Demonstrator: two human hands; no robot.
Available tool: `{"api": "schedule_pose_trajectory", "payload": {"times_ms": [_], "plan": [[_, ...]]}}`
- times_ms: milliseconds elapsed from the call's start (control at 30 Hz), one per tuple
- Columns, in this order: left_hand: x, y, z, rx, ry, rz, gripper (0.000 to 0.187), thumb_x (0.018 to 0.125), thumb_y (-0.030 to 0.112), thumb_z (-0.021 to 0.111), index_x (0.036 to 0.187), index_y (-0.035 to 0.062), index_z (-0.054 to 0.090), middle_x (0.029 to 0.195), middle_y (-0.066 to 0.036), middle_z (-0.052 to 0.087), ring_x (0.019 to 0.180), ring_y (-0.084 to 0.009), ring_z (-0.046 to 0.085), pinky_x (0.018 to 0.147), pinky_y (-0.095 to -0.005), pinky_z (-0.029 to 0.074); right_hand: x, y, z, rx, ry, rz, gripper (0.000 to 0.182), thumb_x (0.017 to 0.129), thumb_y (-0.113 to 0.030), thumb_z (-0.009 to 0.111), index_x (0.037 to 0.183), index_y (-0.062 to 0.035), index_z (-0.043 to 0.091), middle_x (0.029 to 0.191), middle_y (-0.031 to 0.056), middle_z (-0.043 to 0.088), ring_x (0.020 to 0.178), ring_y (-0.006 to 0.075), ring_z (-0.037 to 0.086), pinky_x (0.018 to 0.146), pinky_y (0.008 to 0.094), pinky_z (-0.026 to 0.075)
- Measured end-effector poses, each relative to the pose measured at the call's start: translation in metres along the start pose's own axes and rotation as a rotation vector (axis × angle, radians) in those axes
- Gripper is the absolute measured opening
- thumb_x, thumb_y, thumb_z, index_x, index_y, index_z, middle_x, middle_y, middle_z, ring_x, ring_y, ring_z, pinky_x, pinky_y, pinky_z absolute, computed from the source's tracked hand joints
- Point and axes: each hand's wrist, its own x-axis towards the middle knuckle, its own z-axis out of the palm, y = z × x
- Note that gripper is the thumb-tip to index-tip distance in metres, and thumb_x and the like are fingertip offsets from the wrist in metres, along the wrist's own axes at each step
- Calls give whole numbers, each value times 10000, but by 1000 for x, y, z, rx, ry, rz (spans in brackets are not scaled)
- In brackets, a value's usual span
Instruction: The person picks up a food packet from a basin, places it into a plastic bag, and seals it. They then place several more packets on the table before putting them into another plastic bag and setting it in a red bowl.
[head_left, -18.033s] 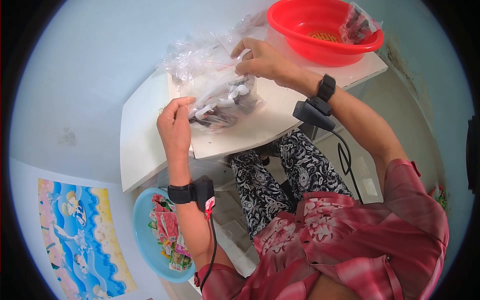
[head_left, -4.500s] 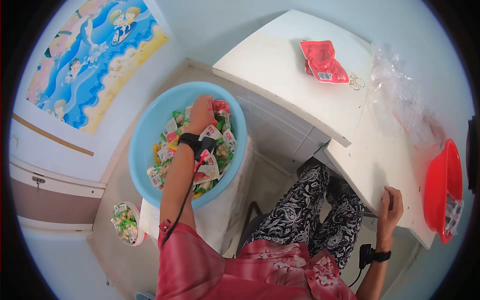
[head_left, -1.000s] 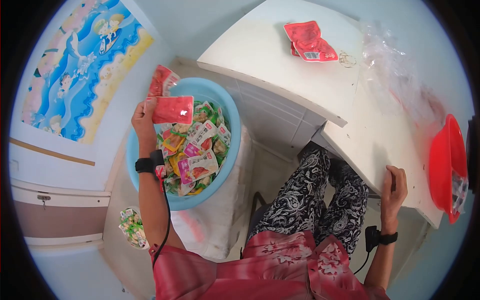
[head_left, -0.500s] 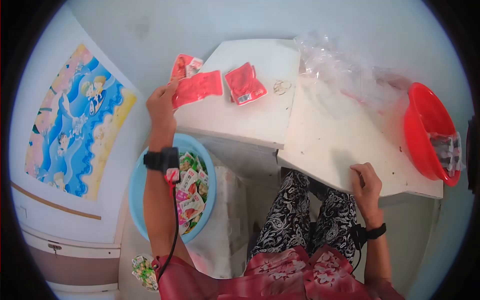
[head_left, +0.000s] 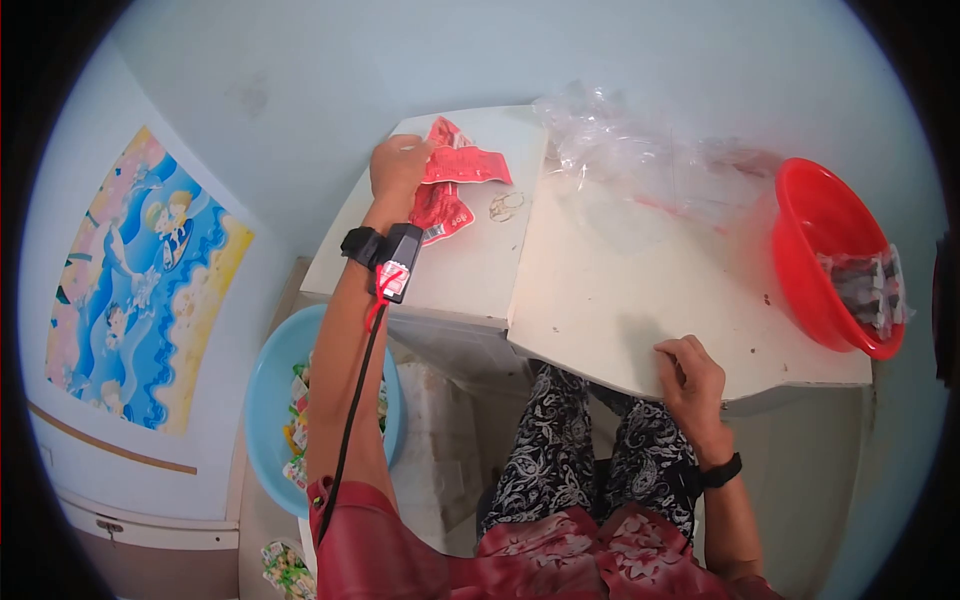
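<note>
My left hand point(head_left: 396, 167) is stretched out over the far left part of the white table point(head_left: 590, 300) and grips red snack packets point(head_left: 462, 165). Just below them another red packet point(head_left: 440, 212) lies flat on the table. My right hand point(head_left: 690, 378) rests on the table's near edge, fingers curled over it, holding nothing loose. A blue basin point(head_left: 268, 400) full of colourful snack packets stands on the floor at my left, partly hidden by my left arm.
A pile of clear plastic bags point(head_left: 640, 160) lies at the table's far side. A red basin point(head_left: 830, 250) at the right holds a filled clear bag point(head_left: 868, 285). A rubber band point(head_left: 505, 205) lies near the packets. A cartoon poster point(head_left: 140, 290) hangs at the left.
My left hand lifted red packets out of the blue basin and carried them up onto the table beside the ones lying there. The right hand stayed on the table edge.
</note>
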Motion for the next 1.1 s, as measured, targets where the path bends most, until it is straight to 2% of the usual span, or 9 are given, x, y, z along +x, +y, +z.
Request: {"api": "schedule_pose_trajectory", "payload": {"times_ms": [67, 133, 300, 400, 500, 567, 700, 900, 1100], "plan": [[-1, -4, 4, 90, -48, -17, 302, 846, 275, 757, 949, -10, 757, 860, -129, 739, 823, -215, 693, 755, -351, 526, 0, 0, 0, 8, -7, -1, 113, 887, 43, 655, 982, -17, 671, 765, 68, 544, 589, 142, 502, 548, 273, 411], [-5, -7, -1, 140, -76, -28, 292, 875, 284, 725, 949, 4, 759, 865, -133, 736, 808, -218, 689, 748, -355, 523, 0, -1, -1, -17, -4, -7, 111, 876, 34, 663, 970, -24, 670, 769, 83, 568, 563, 174, 531, 539, 289, 428], [-18, -36, -51, 70, 109, 158, 295, 911, 259, 692, 961, -27, 742, 871, -128, 733, 766, -198, 671, 739, -339, 516, -1, 3, 0, -12, -2, -10, 111, 886, 37, 653, 983, -17, 660, 779, 77, 566, 590, 151, 527, 558, 282, 431], [-72, -44, -122, 44, 146, 62, 268, 935, 235, 657, 1024, -6, 731, 929, -80, 717, 812, -164, 673, 734, -313, 536, -4, 7, 0, 17, -67, 8, 125, 917, 56, 614, 1015, -12, 650, 812, 39, 546, 681, 92, 495, 608, 244, 416], [-135, -67, -212, 3, 229, -77, 268, 955, 217, 637, 1100, 4, 713, 992, -70, 718, 864, -161, 688, 749, -303, 555, -6, 16, 3, 104, -128, 29, 144, 949, 48, 584, 1070, 2, 647, 915, 31, 571, 819, 107, 529, 711, 225, 423], [-168, -91, -276, 66, 325, -67, 266, 950, 121, 638, 1151, -48, 680, 966, -124, 742, 828, -154, 694, 704, -265, 548, -10, 27, 7, 135, -135, 60, 128, 974, 26, 583, 1083, 10, 647, 931, 20, 565, 835, 96, 512, 728, 220, 411], [-259, -90, -365, 136, 497, -229, 222, 945, 128, 646, 1117, -5, 689, 938, -88, 725, 796, -130, 658, 711, -266, 516, -11, 30, 4, 60, -141, 48, 111, 1001, -15, 585, 1088, 8, 649, 928, 7, 551, 807, 77, 480, 701, 207, 390], [-342, -115, -414, 250, 269, -743, 242, 899, 137, 664, 1097, 6, 707, 936, -68, 721, 814, -149, 666, 731, -291, 542, -10, 28, 4, -23, -147, 75, 120, 1012, -44, 583, 1092, 2, 660, 934, -16, 555, 773, 51, 448, 669, 196, 359], [-368, -121, -368, 180, -358, -814, 220, 903, 125, 650, 1078, 34, 748, 972, -39, 736, 851, -141, 681, 738, -295, 553, -9, 30, 5, -8, -138, 63, 123, 1019, -61, 584, 1089, -1, 665, 932, -30, 555, 763, 45, 437, 662, 197, 354]]}}
